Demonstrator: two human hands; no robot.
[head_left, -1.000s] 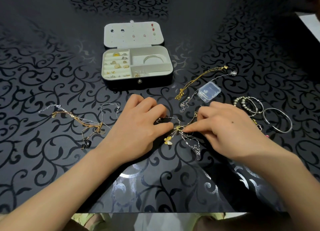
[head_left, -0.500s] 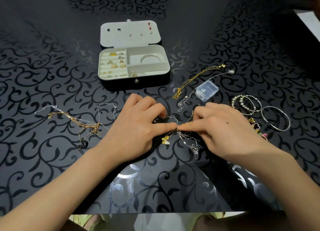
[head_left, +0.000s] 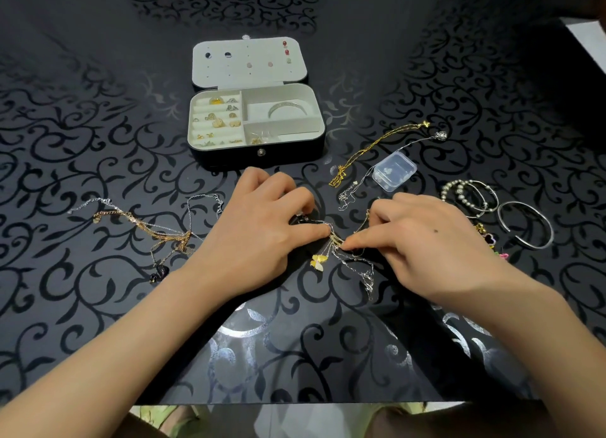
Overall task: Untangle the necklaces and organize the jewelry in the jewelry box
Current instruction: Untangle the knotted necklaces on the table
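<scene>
Gold and silver chains made one tangle (head_left: 341, 249) just in front of the jewelry box (head_left: 262, 159), and your left hand (head_left: 259, 231) and right hand (head_left: 423, 241) each pinched it at the knot from opposite sides. You were mid-untangling, and the next move, I judge, called for a gentle pull apart to free one strand without tightening the rest. I counted two clumps, with the second tangle (head_left: 160, 232) front-left of the box, two loose chains (head_left: 370, 149) and one clear case (head_left: 393, 170) to its front-right, and about four bracelets (head_left: 524, 224) farther right.
</scene>
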